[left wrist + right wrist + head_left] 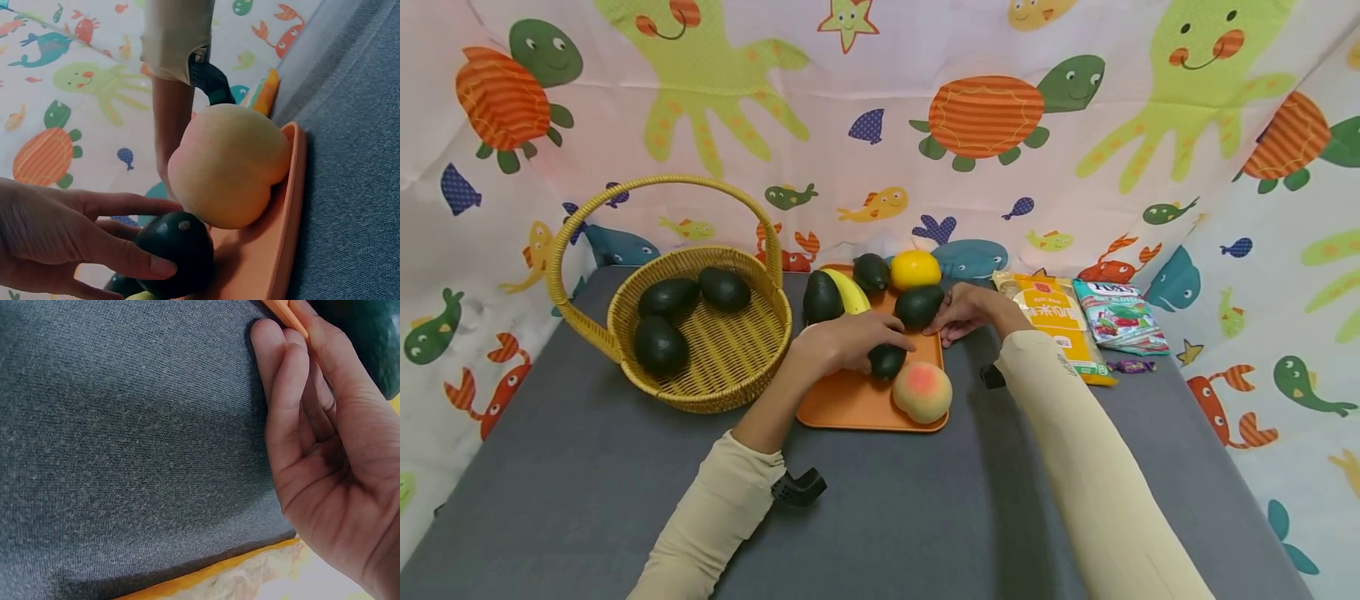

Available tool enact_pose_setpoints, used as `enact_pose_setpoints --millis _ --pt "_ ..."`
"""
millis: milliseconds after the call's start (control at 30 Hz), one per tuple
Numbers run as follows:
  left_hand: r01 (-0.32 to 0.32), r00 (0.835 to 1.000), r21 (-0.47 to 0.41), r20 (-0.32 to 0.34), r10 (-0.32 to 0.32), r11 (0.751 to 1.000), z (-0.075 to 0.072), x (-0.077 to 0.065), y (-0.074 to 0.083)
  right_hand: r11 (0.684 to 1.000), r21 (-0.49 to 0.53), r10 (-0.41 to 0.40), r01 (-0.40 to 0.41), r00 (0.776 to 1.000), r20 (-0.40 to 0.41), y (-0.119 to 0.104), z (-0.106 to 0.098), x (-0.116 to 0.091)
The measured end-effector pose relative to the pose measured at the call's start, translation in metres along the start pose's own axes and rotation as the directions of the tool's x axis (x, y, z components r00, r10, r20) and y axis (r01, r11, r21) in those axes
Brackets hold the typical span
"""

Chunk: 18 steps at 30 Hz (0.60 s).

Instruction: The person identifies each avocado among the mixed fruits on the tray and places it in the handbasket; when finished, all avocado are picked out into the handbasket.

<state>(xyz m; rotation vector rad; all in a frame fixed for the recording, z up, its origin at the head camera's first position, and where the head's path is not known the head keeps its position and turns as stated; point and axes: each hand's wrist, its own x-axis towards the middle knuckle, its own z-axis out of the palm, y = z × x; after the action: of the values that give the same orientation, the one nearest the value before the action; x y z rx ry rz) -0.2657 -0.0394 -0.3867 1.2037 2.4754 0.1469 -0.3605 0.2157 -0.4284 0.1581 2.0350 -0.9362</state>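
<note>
My left hand [846, 340] holds a dark green avocado [887, 362] over the orange tray [838, 408]; in the left wrist view its thumb and fingers [134, 259] lie on either side of that avocado. Just in front sits a large peach [922, 392] at the tray's near right corner. At the tray's right edge my right hand [968, 308] pinches the rim between thumb and fingers, as the right wrist view shows. Close by that hand lies another avocado [919, 307]. Two more avocados, a banana [848, 292] and a yellow lemon [915, 270] fill the tray's far part.
To the left stands a yellow wicker basket [760, 367] with a tall handle, holding three avocados [661, 346]. A yellow food packet [1048, 317], a green and red packet [1120, 317] and a small purple sweet [1131, 366] lie to the right. A patterned curtain [865, 133] hangs behind the table.
</note>
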Motion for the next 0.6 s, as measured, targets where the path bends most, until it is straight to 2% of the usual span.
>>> enact_pose_setpoints --millis 133,300,433,533,600 --pt "-0.003 0.997 0.048 -0.074 0.006 0.999 0.002 0.004 -0.002 1.000 0.002 0.002 -0.002 1.000 -0.001 -0.001 0.000 0.000" --pt "-0.053 0.992 0.021 -0.109 0.055 0.998 0.002 0.007 -0.004 1.000 -0.012 0.021 -0.021 0.999 -0.030 -0.002 0.000 0.000" --pt "-0.038 0.989 0.004 -0.145 0.038 0.999 0.004 0.007 -0.008 1.000 -0.010 -0.003 0.003 1.000 -0.028 -0.001 0.001 0.003" --pt "-0.050 0.974 -0.012 -0.221 0.046 0.999 0.004 0.005 -0.010 1.000 -0.019 -0.006 0.006 1.000 -0.013 -0.002 0.001 0.005" --pt "-0.087 0.958 -0.025 -0.277 0.077 0.996 0.003 0.003 -0.011 1.000 -0.018 0.004 -0.004 1.000 -0.003 -0.002 0.001 0.006"
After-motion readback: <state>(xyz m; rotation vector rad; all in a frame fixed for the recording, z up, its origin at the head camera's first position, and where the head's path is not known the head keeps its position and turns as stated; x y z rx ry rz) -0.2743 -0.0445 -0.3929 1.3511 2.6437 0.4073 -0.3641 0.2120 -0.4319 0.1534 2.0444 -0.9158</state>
